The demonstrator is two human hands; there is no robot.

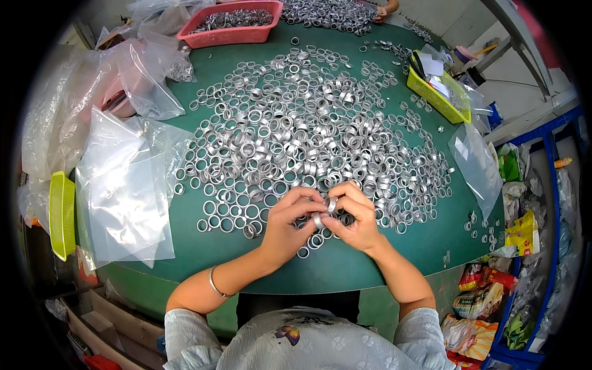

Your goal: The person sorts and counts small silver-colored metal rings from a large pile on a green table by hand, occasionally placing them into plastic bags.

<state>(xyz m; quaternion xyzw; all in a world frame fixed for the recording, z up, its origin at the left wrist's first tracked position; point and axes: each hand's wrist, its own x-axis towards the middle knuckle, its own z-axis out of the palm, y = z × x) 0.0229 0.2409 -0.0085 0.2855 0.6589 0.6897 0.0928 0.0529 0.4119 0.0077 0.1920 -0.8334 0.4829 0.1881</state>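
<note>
A wide heap of silver metal rings (283,132) covers the middle of the green table (179,240). At its near edge my two hands meet, fingertips almost touching. My left hand (287,225) is closed, its thumb and fingers pinching a metal ring (317,220). Closed as well, my right hand (359,222) grips another metal ring (331,205) between thumb and fingers. Loose rings lie under and around both hands, and some are partly hidden by them. A thin bracelet circles my left wrist.
Clear plastic bags (126,197) are spread at the left beside a yellow-green basket (62,216). A red tray (231,38) of small metal parts stands at the back. To the right are a yellow basket (435,98) and a blue shelf (558,246). Another person's hand (387,10) shows at the far edge.
</note>
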